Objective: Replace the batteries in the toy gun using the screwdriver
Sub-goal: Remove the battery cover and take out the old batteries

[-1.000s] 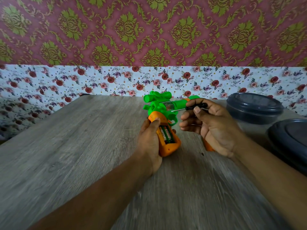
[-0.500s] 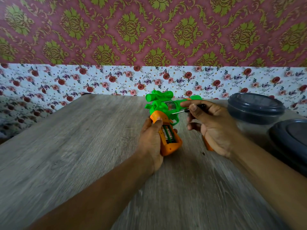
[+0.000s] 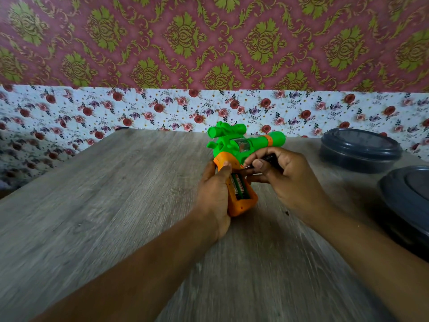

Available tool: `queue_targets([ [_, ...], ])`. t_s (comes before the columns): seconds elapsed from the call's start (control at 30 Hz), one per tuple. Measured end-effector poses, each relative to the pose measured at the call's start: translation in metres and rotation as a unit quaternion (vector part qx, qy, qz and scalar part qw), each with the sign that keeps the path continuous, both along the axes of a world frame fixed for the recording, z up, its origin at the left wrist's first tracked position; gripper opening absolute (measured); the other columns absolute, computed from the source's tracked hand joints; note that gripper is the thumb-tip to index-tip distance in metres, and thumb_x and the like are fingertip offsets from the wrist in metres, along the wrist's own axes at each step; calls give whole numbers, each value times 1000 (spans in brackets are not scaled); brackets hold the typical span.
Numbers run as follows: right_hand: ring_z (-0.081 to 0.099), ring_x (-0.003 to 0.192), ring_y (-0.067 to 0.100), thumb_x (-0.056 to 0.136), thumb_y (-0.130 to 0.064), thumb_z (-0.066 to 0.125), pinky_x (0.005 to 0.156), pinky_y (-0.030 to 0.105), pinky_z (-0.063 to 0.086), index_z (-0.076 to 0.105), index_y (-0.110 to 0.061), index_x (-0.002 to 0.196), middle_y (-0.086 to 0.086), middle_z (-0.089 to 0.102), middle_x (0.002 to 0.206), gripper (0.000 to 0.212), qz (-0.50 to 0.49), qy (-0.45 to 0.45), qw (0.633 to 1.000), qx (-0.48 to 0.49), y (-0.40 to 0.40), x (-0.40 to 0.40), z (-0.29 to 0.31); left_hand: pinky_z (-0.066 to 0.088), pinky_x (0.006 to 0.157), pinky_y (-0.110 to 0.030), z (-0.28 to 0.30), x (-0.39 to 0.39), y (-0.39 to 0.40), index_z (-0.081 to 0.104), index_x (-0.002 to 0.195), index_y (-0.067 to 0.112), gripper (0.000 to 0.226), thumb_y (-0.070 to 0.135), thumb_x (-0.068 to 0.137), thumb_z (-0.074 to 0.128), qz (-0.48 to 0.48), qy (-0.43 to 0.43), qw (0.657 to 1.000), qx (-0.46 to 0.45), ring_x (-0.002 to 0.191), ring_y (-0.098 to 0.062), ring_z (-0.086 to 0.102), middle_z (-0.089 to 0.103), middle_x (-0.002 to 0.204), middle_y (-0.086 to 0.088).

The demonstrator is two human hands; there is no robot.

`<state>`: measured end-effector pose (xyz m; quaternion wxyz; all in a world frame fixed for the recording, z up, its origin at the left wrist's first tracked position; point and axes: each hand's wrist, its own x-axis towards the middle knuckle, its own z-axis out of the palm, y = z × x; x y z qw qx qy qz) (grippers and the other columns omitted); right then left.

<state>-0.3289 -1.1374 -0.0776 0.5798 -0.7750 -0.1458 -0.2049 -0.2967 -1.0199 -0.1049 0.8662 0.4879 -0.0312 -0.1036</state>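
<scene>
Left hand [image 3: 214, 194] wraps the orange grip of the toy gun [image 3: 234, 163], thumb laid along the top of the grip, fingers curled behind it; gun held just above the worktop [image 3: 116, 205], green barrel pointing away and to the right. Right hand [image 3: 287, 180] pinches the screwdriver [image 3: 262, 161] between thumb and forefinger, dark handle half buried in the fist, thin shaft angled down-left with its tip at the upper end of the open battery compartment. Compartment cover is off and not identifiable anywhere in view; the batteries [image 3: 240, 187], green-labelled, sit exposed in the grip, count uncertain. Judgement: opening step complete; whether these cells are the old set or the replacements cannot be told. If old, removal, insertion of fresh cells, refitting the cover and driving the screw all remain. Tip position suggests prying a cell out, not confirmed. Surroundings: two dark lidded containers on the right of the worktop, a far one [image 3: 361, 149] and a near one [image 3: 408, 205], both well apart from the gun and beside the right forearm. A small dark speck [image 3: 287, 213] lies near the right wrist, possibly the screw, too small to tell. No spare batteries visible. Nothing blocks the compartment.
</scene>
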Motion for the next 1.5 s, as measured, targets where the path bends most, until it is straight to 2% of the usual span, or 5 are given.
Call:
queue_targets([
  [0.5, 66, 79, 22, 87, -18, 51, 74, 49, 53, 59, -5, 84, 5, 67, 81, 15, -67, -87, 982, -153, -1, 4, -3, 53, 55, -29, -4, -1, 0, 40, 139, 25, 43, 23, 97, 46, -16, -38, 999, 17, 78, -18, 64, 65, 111, -14],
  [0.83, 58, 71, 8, 88, -13, 53, 59, 11, 41, 61, -7, 82, 3, 66, 74, 11, -121, -167, 956, -208, 14, -5, -16, 55, 66, -34, -1, -1, 1, 54, 123, 17, 28, 18, 97, 44, -22, -17, 999, -19, 79, -21, 65, 67, 99, -11],
  [1.13, 66, 82, 6, 88, -22, 52, 75, 30, 56, 61, -16, 85, -6, 69, 84, 12, -144, -119, 979, -77, 13, -2, -26, 53, 69, -38, 0, -1, 0, 54, 122, 19, 27, 19, 98, 42, -11, -9, 1000, -18, 90, -29, 62, 65, 111, -16],
  [1.27, 66, 88, 8, 91, -10, 51, 79, 26, 55, 58, -20, 82, -1, 69, 87, 15, -107, -80, 991, -4, 13, -2, -23, 53, 61, -35, -1, 0, 0, 52, 124, 19, 28, 21, 99, 42, -14, -3, 1000, -24, 89, -29, 61, 63, 113, -16],
  [1.5, 62, 78, 6, 87, -16, 54, 67, 15, 49, 62, -8, 84, 2, 68, 80, 11, -141, -158, 966, -146, 14, -3, -23, 53, 65, -35, 0, -1, 1, 54, 122, 15, 27, 18, 98, 42, -28, -21, 999, -23, 79, -23, 64, 66, 97, -11],
])
